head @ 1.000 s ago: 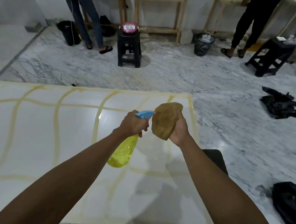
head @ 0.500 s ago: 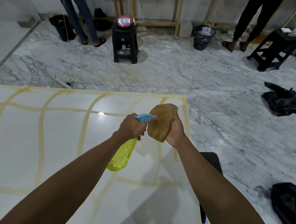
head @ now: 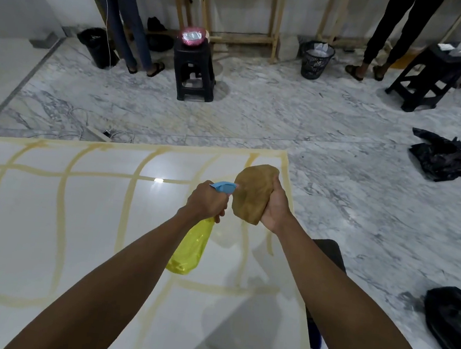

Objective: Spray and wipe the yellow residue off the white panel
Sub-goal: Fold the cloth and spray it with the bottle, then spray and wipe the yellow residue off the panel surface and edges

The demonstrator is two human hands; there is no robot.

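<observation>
A glossy white panel (head: 91,216) lies in front of me, crossed by a grid of yellow residue lines (head: 61,213). My left hand (head: 206,201) grips a yellow spray bottle (head: 190,251) by its blue trigger head (head: 223,187), held above the panel's right part. The nozzle points at a crumpled tan cloth (head: 253,192), which my right hand (head: 275,209) holds bunched right beside it. Both hands hover above the panel near its far right corner.
Marble floor surrounds the panel. A black stool (head: 194,69) with a pink bowl stands beyond it; a second black stool (head: 424,81), a mesh bin (head: 315,58) and two standing people are farther back. Black bags (head: 441,156) (head: 452,325) lie to the right.
The view has drifted so the panel sits lower and further left in frame. Both hands stay together, bottle nozzle still aimed at the cloth.
</observation>
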